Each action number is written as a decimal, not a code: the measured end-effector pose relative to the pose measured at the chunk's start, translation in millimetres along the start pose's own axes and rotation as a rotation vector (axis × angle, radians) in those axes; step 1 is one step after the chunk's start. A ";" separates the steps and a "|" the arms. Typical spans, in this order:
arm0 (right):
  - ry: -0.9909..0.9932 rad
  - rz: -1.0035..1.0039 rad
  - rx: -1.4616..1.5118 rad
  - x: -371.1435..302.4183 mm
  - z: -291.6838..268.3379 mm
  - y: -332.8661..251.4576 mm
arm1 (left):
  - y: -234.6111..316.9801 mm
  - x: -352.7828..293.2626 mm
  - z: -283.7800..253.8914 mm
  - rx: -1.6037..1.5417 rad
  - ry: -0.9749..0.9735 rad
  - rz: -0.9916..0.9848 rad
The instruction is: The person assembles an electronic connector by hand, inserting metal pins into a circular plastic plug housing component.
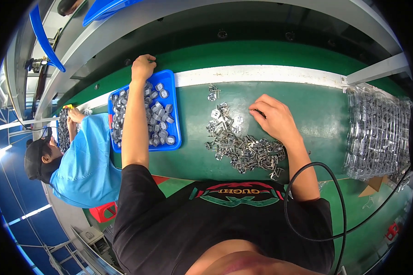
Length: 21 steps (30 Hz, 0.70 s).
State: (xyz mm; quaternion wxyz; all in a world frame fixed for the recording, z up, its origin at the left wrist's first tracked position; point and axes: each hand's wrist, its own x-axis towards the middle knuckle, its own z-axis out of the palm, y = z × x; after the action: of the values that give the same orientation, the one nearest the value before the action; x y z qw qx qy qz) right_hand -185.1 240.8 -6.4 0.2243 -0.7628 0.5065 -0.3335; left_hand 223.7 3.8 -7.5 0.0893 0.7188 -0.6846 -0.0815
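Note:
My left arm reaches across a blue tray (pixel 173 114) full of grey round-cornered plastic parts (pixel 159 112). Just past the tray's far edge, my left hand (pixel 143 68) is over the dark green strip, its fingers curled together; whatever they hold, if anything, is hidden. Above the green worktop (pixel 307 110), my right hand (pixel 273 119) is bent in a pinch, thumb under the forefinger, and I cannot make out anything between them. Left of and below this hand lies a loose heap of small metal pronged parts (pixel 248 153), with a few strays (pixel 213 93) farther off.
Stacked clear plastic trays (pixel 376 133) filled with parts stand at the right. A white rail (pixel 261 73) borders the worktop's far side. A black cable (pixel 342 201) loops beside my right arm. At the left, a co-worker in blue (pixel 85 160) works at the same bench.

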 end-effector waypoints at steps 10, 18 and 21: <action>0.109 0.092 0.150 -1.0 -7.9 -6.7 | 79.3 -52.2 -17.0 -1.050 -0.241 0.008; 0.391 0.084 0.413 5.8 -9.4 -20.6 | 194.4 -184.9 9.7 -1.888 -0.841 -0.194; 0.420 0.047 0.373 2.8 -11.9 -23.2 | 205.5 -208.7 21.3 -1.940 -0.914 -0.241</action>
State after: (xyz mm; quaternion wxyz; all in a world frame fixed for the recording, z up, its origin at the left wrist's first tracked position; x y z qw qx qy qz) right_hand -178.7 247.1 18.2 0.2585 -0.6105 0.4895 -0.5664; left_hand 8.9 202.3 20.1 0.3483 0.3059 -0.2214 -0.8580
